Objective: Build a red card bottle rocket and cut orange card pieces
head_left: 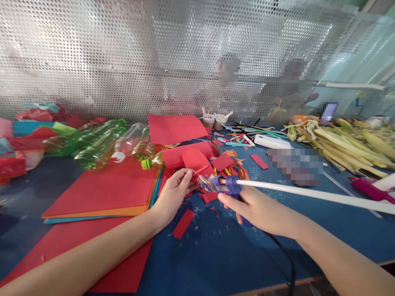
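My right hand [249, 205] is wrapped round the handle of a blue hot glue gun [226, 186]. A long white glue stick [296, 190] sticks out of its back, and strings of glue cling round the nozzle. My left hand [175, 190] pinches a small rolled strip of red paper [200, 171], close to the nozzle; whether the two touch I cannot tell. Just behind lies a plastic bottle wrapped in red paper [188, 154], its yellow-green cap [146, 164] pointing left. A cut red paper piece with a rounded end [196, 159] leans in front of it.
Red, orange and blue sheets [101, 191] lie stacked at left. Green bottles [100, 150] and a clear bottle [128, 142] stand behind them. Paper scraps [184, 224] litter the middle. Dried husks [348, 142] are heaped at right. A black cord [282, 250] trails off the front edge. A perforated metal screen [185, 53] closes the back.
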`<state>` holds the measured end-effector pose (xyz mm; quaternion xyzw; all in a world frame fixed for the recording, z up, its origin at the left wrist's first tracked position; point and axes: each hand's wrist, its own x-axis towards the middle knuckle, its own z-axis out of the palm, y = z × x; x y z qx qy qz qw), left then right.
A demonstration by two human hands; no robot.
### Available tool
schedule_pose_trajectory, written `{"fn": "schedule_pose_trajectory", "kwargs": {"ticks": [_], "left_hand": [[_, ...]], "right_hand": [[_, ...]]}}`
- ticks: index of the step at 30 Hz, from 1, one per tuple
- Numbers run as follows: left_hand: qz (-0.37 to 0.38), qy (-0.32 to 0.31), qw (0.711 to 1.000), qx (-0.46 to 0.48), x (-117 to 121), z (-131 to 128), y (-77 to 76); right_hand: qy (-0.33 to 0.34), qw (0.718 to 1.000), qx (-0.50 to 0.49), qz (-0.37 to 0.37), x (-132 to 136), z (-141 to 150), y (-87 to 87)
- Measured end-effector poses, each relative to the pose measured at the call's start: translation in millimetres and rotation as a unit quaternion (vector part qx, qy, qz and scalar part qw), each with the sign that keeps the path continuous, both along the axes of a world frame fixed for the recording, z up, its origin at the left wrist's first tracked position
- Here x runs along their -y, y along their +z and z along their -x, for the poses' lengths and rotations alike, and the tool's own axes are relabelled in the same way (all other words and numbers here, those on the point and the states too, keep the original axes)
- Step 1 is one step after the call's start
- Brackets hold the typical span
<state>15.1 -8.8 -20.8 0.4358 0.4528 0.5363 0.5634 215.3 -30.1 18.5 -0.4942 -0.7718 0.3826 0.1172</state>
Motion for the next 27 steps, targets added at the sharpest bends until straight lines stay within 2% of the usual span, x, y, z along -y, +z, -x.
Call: {"fn": "schedule_pose_trajectory", "kwargs": {"ticks": [11, 27], "left_hand": [[0.011, 0.010, 1.000, -0.008, -0.1, 0.1, -0.8], [-0.006, 0.011, 1.000, -0.014, -2.9, 1.6, -4.1]], "right_hand": [[-0.037, 0.998, 0.050, -0.033, -3.3, -7.1, 3.1], [-0.064, 0.997, 0.010, -0.049, -9.4, -15.0, 5.9]]}}
